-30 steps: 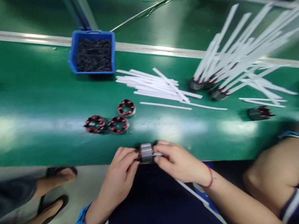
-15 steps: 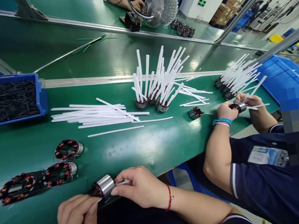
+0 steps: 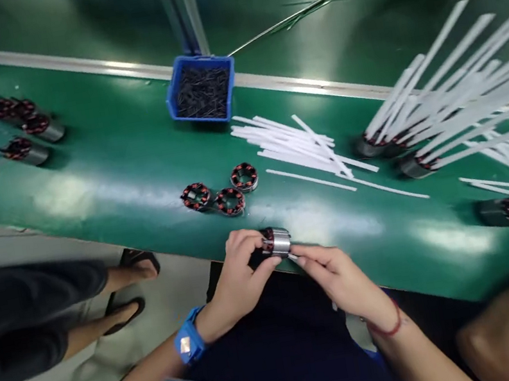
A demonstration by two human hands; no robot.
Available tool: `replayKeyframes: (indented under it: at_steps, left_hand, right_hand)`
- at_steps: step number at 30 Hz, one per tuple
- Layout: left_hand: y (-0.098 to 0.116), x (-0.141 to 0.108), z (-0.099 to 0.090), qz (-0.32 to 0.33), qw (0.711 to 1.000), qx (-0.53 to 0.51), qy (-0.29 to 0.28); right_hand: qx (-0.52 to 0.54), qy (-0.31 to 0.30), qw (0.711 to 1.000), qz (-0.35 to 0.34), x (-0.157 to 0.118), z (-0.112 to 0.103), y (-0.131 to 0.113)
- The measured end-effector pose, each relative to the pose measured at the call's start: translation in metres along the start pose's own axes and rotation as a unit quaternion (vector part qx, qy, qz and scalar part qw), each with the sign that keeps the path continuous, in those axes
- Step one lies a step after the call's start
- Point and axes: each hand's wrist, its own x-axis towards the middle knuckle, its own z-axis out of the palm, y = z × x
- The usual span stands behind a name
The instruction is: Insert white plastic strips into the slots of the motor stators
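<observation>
Above the front edge of the bench, my left hand [image 3: 237,278] grips a motor stator [image 3: 279,242] with a silver metal body and dark windings. The stator lies on its side, its windings toward my left fingers. At its right end, my right hand [image 3: 334,271] is closed in a pinch on a thin white strip [image 3: 294,257], of which only a short piece shows. Just beyond my hands, more stators [image 3: 230,201] with orange-red windings stand close together. A pile of white strips [image 3: 292,138] lies behind them to the right.
A blue bin [image 3: 173,100] of thin black pieces stands at the back. At right are stators [image 3: 415,165] with white strips standing in them, and a lone stator [image 3: 506,211] on its side. Several stators [image 3: 23,151] sit far left. People are on both sides.
My view has swung left and down, showing the far-left stators and a person's feet. My hands still hold the stator and strip; the stator lies more level.
</observation>
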Motion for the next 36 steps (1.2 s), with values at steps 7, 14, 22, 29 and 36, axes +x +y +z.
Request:
replayKeyframes:
  at_steps: [7,14,22,29,36]
  left_hand:
    - [0.003,-0.003,-0.01,-0.004,0.999,-0.014,-0.032]
    - [-0.001,-0.001,-0.014,-0.007,0.998,0.01,-0.059]
    - [-0.004,-0.012,-0.017,-0.021,0.998,0.043,-0.043]
    - [-0.01,-0.012,-0.013,0.019,0.998,0.057,-0.036]
    - [-0.01,-0.011,-0.012,0.028,0.995,0.078,-0.048]
  right_hand:
    - [-0.129,-0.093,0.987,0.01,-0.002,-0.019,-0.009]
    - [-0.418,0.098,0.897,-0.111,0.05,-0.066,-0.025]
    - [-0.447,0.147,0.878,-0.088,0.092,-0.072,-0.025]
    - [-0.25,0.04,0.965,-0.067,0.005,-0.056,-0.015]
    - [-0.219,0.063,0.973,-0.031,-0.009,-0.027,-0.007]
